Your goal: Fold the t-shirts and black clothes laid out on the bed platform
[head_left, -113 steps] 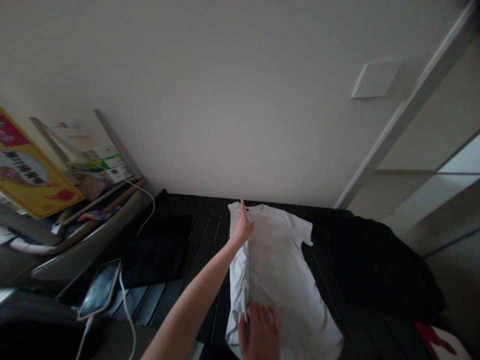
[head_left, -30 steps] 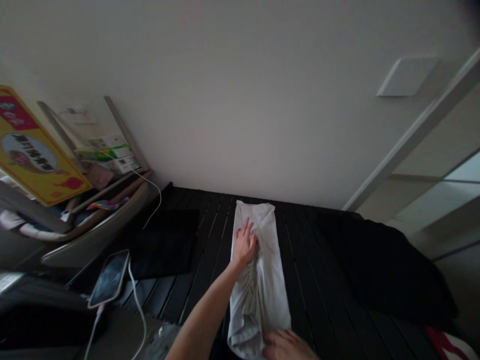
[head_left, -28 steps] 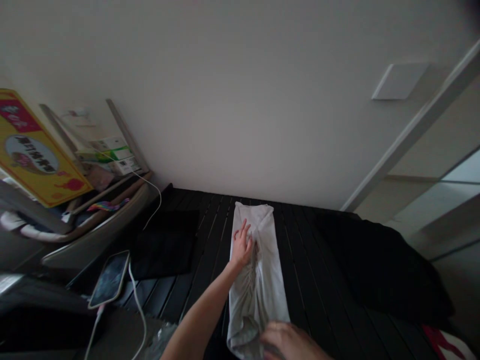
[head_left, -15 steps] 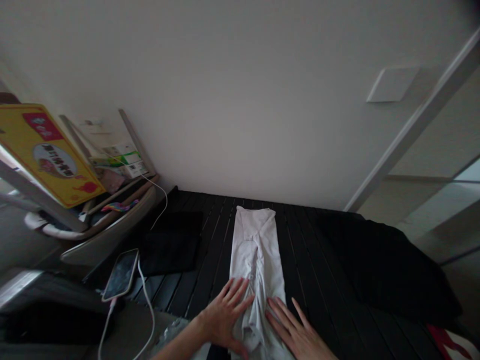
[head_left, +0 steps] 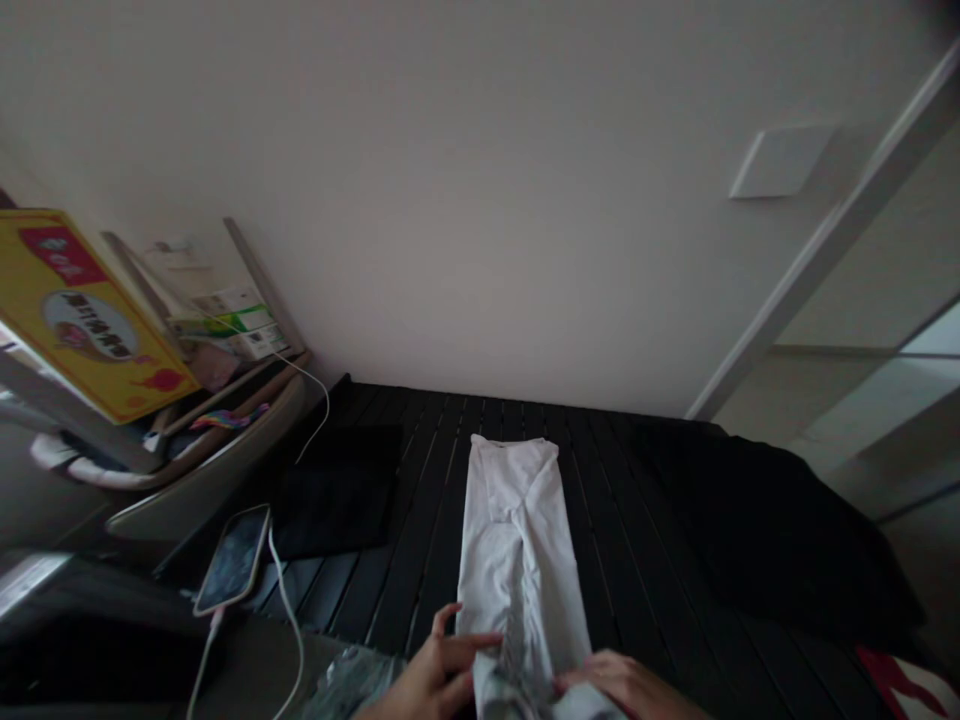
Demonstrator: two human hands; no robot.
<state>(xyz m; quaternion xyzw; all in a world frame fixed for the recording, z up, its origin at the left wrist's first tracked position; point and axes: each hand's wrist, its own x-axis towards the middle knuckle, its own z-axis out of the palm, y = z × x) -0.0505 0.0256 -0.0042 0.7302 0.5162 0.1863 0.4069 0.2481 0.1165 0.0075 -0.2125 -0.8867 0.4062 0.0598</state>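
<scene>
A white T-shirt (head_left: 517, 540), folded into a long narrow strip, lies lengthwise on a black slatted table (head_left: 420, 480). Its collar end points toward the wall. My left hand (head_left: 439, 675) grips the near left edge of the strip, thumb across the cloth. At the bottom of the frame my right hand (head_left: 619, 680) holds the near right edge, fingers curled on the fabric. Both hands are partly cut off by the frame's lower edge.
A phone (head_left: 234, 558) on a white charging cable (head_left: 285, 620) lies at the table's left. A folded black cloth (head_left: 337, 490) sits beside it. Dark clothing (head_left: 757, 530) is heaped on the right. A cluttered chair with a yellow box (head_left: 82, 320) stands far left.
Both hands have drawn back to the strip's near end and closed on it; earlier my left hand pressed the middle of the shirt. The shirt's right side got folded in since the earliest frame.
</scene>
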